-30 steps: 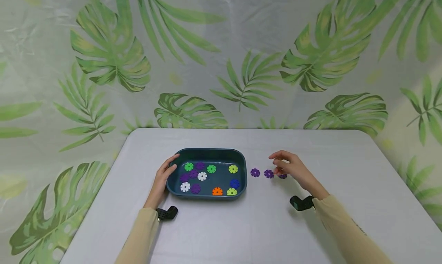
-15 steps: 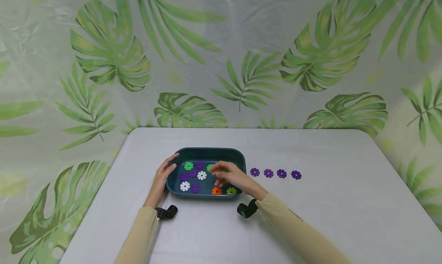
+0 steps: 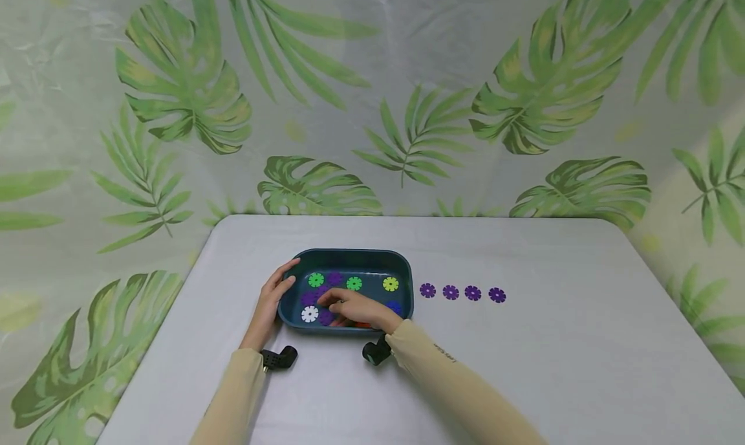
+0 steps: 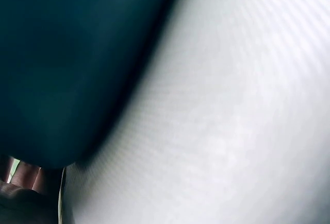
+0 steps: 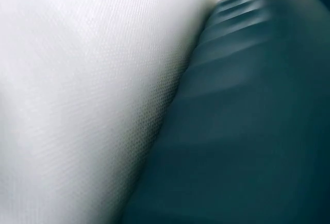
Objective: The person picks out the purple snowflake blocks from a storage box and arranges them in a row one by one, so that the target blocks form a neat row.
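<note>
Four purple discs point(image 3: 451, 292) are lying in a spaced row beside the tray, and I am judging this part as done. At least four more purple pieces point(image 3: 334, 279) are waiting inside the tray point(image 3: 357, 259), near my right hand point(image 3: 355, 308), so by my judgement I am standing about halfway with this colour. The fingers of this hand are bending low among the pieces, but I cannot tell if they are gripping any. White point(image 3: 310, 314), green point(image 3: 354, 283), yellow point(image 3: 390, 284) and blue point(image 3: 394, 307) pieces are also lying in the tray, and I am seeing none of these colours in the row. My left hand point(image 3: 269, 301) is holding the tray's left end, its fingers curling over the rim. The tray is standing on the white worktop point(image 3: 553, 341).
</note>
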Action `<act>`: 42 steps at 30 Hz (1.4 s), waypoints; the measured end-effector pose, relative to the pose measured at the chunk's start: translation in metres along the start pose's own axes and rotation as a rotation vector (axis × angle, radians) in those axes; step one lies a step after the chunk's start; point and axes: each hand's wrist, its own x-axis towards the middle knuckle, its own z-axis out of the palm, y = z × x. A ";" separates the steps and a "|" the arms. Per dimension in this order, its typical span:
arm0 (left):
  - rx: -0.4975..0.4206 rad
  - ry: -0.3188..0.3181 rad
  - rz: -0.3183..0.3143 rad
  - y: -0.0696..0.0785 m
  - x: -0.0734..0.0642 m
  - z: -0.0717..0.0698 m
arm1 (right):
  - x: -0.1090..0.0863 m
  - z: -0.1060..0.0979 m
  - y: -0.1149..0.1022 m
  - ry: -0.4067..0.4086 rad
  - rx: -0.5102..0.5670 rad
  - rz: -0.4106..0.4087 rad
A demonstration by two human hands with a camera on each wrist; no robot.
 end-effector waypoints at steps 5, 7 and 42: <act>0.011 -0.001 -0.010 0.000 0.000 0.000 | 0.001 0.002 -0.001 0.029 -0.036 0.004; 0.012 0.000 -0.011 -0.002 0.001 -0.001 | 0.001 0.003 -0.001 0.053 -0.045 0.013; -0.010 0.024 0.011 -0.028 0.010 -0.007 | -0.137 -0.165 0.066 0.439 0.116 -0.067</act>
